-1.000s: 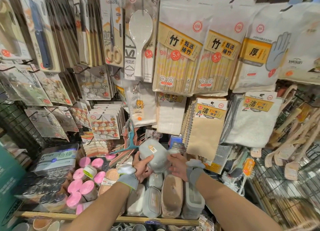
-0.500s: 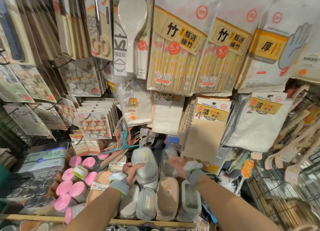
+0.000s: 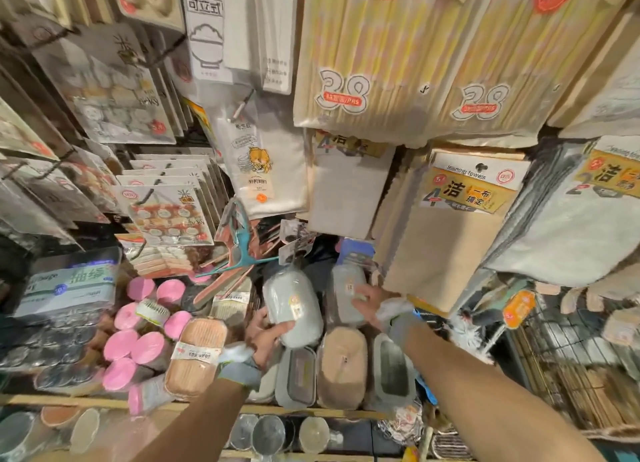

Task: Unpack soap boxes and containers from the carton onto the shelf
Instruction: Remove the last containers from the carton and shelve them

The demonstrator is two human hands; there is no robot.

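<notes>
Crowded shelf (image 3: 311,409); left hand (image 3: 265,337) gripping upright grey soap container (image 3: 294,309), right hand (image 3: 369,302) spread on another container (image 3: 346,288).

Both arms outstretched, left grip (image 3: 268,337) curled

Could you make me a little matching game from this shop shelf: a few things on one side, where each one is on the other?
Things:
1. grey soap box
2. tan soap box
3. pink lids
4. right hand

Places:
A. left part of the shelf, in a cluster
B. held in the left hand
C. lying just left of the left wrist
D. on another grey container further back

Pairs: 1-B, 2-C, 3-A, 4-D
</notes>
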